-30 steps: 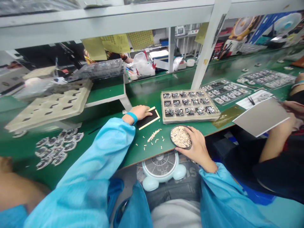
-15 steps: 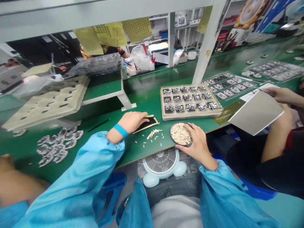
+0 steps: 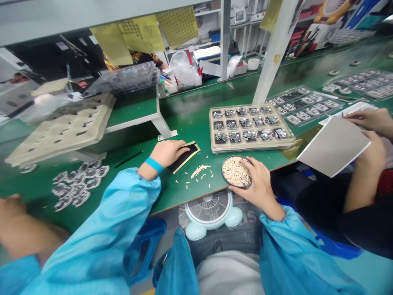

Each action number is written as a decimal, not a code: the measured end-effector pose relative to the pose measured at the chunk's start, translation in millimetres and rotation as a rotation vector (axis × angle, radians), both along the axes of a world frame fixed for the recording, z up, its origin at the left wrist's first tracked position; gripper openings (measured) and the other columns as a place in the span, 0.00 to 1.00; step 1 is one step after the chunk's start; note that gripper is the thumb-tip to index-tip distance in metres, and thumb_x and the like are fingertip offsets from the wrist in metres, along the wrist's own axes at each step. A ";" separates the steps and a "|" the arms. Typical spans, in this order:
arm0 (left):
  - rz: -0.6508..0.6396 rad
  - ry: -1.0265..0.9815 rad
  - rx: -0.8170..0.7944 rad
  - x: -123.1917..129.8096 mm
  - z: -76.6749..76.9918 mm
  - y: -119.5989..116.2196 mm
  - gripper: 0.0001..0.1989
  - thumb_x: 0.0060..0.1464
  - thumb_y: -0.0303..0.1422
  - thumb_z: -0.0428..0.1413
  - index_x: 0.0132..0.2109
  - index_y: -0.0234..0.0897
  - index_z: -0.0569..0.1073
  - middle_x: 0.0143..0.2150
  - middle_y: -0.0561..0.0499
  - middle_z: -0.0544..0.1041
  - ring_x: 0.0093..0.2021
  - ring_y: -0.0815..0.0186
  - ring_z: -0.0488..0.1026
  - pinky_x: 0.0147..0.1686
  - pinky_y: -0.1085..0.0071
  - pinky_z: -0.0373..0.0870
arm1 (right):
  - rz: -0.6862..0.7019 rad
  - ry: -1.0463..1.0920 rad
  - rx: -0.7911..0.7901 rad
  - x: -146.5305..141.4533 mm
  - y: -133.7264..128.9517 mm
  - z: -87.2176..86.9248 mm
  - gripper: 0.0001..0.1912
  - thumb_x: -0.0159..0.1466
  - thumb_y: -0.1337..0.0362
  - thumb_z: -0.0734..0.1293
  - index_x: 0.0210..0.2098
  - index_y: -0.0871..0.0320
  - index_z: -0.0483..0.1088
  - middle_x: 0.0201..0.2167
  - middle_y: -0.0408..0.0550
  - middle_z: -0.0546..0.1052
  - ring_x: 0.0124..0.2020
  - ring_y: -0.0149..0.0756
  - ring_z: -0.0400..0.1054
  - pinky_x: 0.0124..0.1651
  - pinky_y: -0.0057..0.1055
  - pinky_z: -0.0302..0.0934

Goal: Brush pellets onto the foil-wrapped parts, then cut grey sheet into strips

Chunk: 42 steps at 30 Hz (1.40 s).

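My left hand [image 3: 167, 155] is closed on a flat black pad with pale yellow edges [image 3: 186, 157], thumb on top, and the pad is tilted over the green table. Just to its right a small heap of tiny cream-coloured pieces [image 3: 199, 171] lies with others scattered round it. My right hand [image 3: 256, 178] wraps the side of a round dark dish [image 3: 223, 174] at the table's front edge. Tiny cream and black pieces [image 3: 237, 171] fill the dish.
A clear tray of small parts [image 3: 251, 145] stands behind the dish. White-edged parts [image 3: 80, 184] and a thin black tool [image 3: 129, 159] lie left. At right, a person's hands hold a grey board [image 3: 334, 145]; another person's arm [image 3: 24, 229] rests at far left. A metal post [image 3: 270, 69] rises behind.
The black pad has shifted slightly left and now sits more tilted in my left hand, away from the heap. My right hand stays on the dish. The view has shifted a little.
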State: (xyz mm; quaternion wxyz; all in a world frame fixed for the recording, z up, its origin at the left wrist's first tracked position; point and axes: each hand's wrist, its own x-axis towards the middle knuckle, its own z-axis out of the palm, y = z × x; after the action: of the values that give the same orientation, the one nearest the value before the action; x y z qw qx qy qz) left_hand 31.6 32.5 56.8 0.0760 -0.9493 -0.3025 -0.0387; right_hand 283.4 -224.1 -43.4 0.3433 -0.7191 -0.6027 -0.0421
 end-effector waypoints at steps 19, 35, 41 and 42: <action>-0.394 0.225 0.020 12.3 10.3 -61.4 0.16 0.70 0.34 0.44 0.51 0.41 0.77 0.33 0.47 0.76 0.29 0.63 0.72 0.29 0.66 0.62 | 0.005 0.022 -0.014 -1.9 -0.9 0.8 0.46 0.54 0.37 0.73 0.64 0.52 0.60 0.67 0.59 0.62 0.68 0.59 0.56 0.69 0.57 0.48; 0.228 0.078 0.031 -80.6 14.7 -68.4 0.21 0.70 0.46 0.44 0.50 0.44 0.79 0.46 0.49 0.82 0.43 0.58 0.79 0.36 0.67 0.67 | 0.003 0.019 0.014 -0.7 0.0 -3.6 0.46 0.54 0.37 0.73 0.64 0.53 0.60 0.66 0.59 0.63 0.67 0.59 0.57 0.69 0.56 0.46; 0.250 0.124 0.003 -60.8 6.9 -81.7 0.21 0.70 0.46 0.43 0.50 0.44 0.78 0.44 0.47 0.82 0.41 0.57 0.79 0.30 0.67 0.63 | 0.009 0.022 0.014 0.2 0.1 -5.7 0.47 0.54 0.36 0.72 0.64 0.53 0.60 0.66 0.60 0.63 0.66 0.61 0.57 0.69 0.59 0.46; 0.254 0.126 0.001 -53.0 6.4 -84.6 0.21 0.70 0.46 0.43 0.50 0.43 0.77 0.44 0.46 0.81 0.40 0.57 0.79 0.30 0.67 0.63 | 0.011 0.021 0.017 0.3 0.1 -5.9 0.47 0.54 0.36 0.72 0.64 0.53 0.60 0.65 0.61 0.63 0.66 0.61 0.57 0.68 0.60 0.46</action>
State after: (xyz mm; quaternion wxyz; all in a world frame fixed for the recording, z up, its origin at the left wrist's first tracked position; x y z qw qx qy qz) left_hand -21.3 -52.2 63.3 0.0994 -0.9040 -0.4147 0.0309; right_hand 283.7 -223.9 -49.4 0.3558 -0.7133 -0.6026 -0.0378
